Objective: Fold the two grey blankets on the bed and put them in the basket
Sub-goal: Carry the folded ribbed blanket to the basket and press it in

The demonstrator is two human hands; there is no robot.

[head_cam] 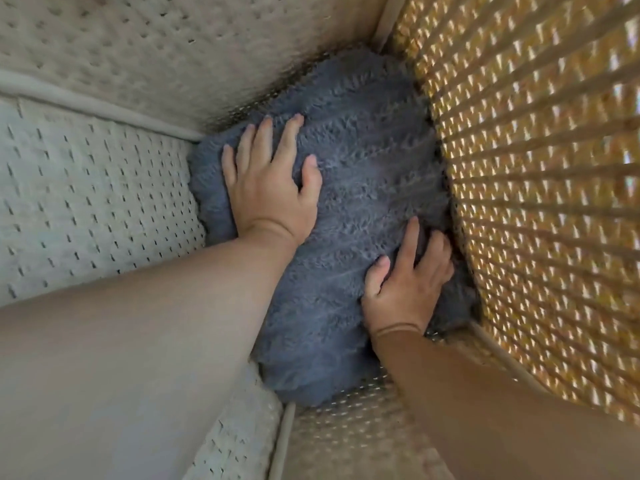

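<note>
Folded grey blanket (367, 161) shown on the floor of the wicker basket (540, 209), its long axis run from the basket's near wall to its far corner. It lies directly beneath both hands. Left hand (273, 192) is laid flat, fingers spread, toward the far corner. Right hand (405, 292) is pressed at the edge beside the sunlit wall, and nothing is gripped.

Grey ridged blanket (363, 188), pale woven basket (104, 209), golden backlit wall (536, 202)
</note>
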